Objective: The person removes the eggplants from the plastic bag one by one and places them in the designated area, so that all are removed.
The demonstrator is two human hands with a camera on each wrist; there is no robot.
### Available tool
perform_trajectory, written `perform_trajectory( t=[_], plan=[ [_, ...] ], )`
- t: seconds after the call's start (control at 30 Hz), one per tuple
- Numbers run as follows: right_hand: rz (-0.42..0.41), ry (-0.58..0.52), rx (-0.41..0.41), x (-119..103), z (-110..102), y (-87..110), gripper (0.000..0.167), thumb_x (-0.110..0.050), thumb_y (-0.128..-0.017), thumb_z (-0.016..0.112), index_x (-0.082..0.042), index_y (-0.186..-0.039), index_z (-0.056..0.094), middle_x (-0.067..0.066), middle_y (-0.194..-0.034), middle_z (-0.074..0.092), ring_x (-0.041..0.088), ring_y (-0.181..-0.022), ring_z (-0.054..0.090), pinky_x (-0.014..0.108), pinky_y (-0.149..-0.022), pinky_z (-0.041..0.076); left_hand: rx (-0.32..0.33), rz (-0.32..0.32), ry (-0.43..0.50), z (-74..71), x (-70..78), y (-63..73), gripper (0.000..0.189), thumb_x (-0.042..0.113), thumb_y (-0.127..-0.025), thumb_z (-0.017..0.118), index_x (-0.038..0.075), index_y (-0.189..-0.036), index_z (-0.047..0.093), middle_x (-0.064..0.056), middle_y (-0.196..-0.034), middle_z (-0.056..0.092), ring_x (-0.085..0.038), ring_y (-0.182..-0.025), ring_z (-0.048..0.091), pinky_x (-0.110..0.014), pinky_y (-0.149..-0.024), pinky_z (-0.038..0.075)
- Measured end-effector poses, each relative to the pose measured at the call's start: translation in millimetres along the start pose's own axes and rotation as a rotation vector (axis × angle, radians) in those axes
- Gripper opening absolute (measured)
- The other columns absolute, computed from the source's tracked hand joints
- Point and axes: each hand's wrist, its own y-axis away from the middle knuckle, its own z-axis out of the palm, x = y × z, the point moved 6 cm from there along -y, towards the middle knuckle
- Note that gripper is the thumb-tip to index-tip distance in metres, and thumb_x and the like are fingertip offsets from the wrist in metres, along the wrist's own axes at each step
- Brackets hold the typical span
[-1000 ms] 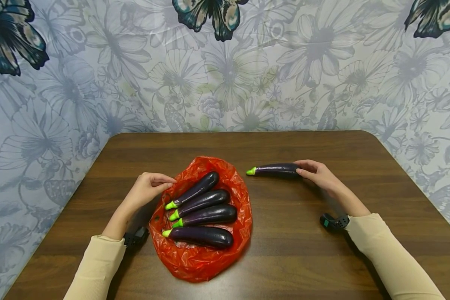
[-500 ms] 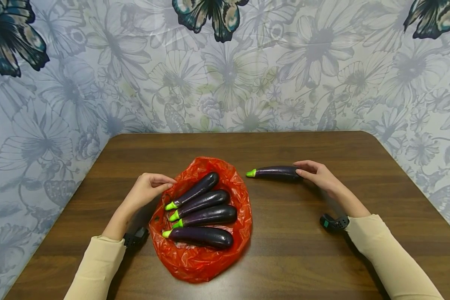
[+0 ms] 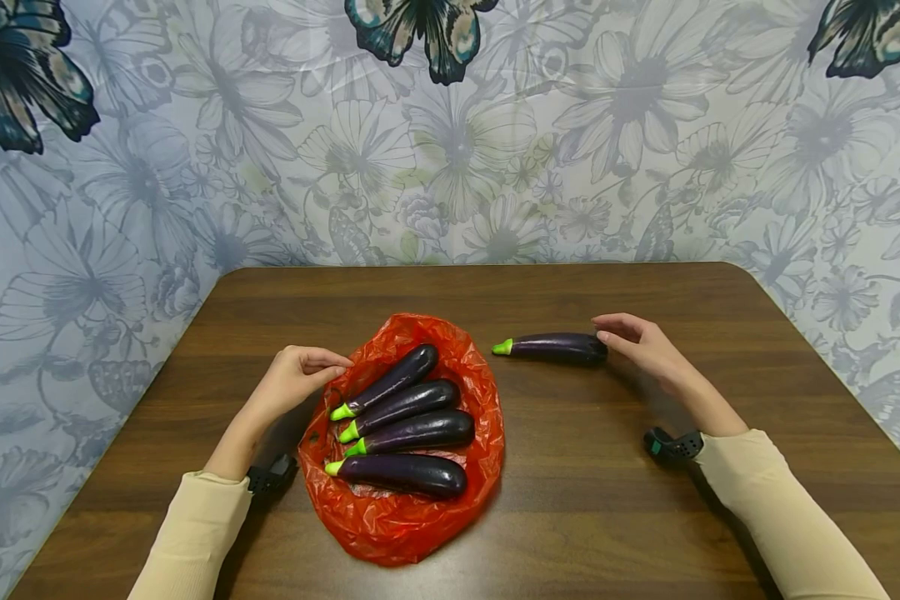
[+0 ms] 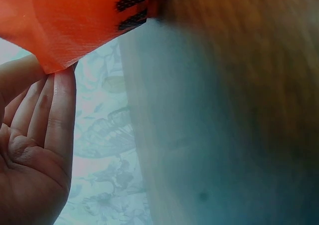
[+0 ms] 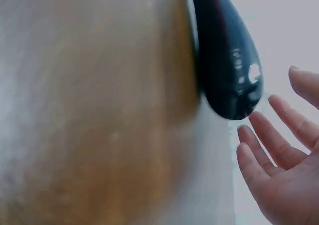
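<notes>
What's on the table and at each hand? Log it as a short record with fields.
Surface: brown table
Container: red plastic bag, spread open
Contents: four eggplants
Outside: single eggplant, right of the bag in the head view
Left hand: pinches the bag's rim
Right hand: fingers uncurled, at the single eggplant's rounded end; contact unclear

- Head view: sharp, evenly lit; sheen on the desk (image 3: pixel 570 517), shadows beside the sleeves (image 3: pixel 783 508).
- Left wrist view: dim, desk blurred.
- Right wrist view: desk out of focus, glare spots on the eggplant (image 5: pixel 229 55).
</notes>
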Motion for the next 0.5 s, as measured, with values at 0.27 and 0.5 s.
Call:
perform_trajectory(
  t=[0.27, 0.5],
  plan=[
    [-0.106, -0.006, 0.086, -34.4, -4.8, 4.2, 0.045, -0.026, -0.096, 0.056, 0.002, -0.131, 0.050, 0.015, -0.125, 0.053, 0.014, -0.107, 0.052, 0.015, -0.082, 0.041, 0.006, 0.009, -0.005, -0.8, -0.1, -0.3, 0.017, 0.006, -0.089, 0.064, -0.002, -0.103, 0.071, -0.012, -0.098, 0.068, -0.018, -0.085, 0.066, -0.027, -0.070, 0.053],
    [-0.234, -0.120, 0.090, -81.6, 19.0, 15.7, 0.036, -0.015, -0.095, 0.057, 0.002, -0.127, 0.053, 0.005, -0.120, 0.057, 0.016, -0.107, 0.055, 0.019, -0.087, 0.042, 0.006, 0.000, -0.011, -0.9, 0.6, 0.1, 0.016, 0.006, -0.089, 0.064, 0.000, -0.102, 0.071, -0.011, -0.097, 0.069, -0.017, -0.083, 0.067, -0.027, -0.069, 0.053]
  ],
)
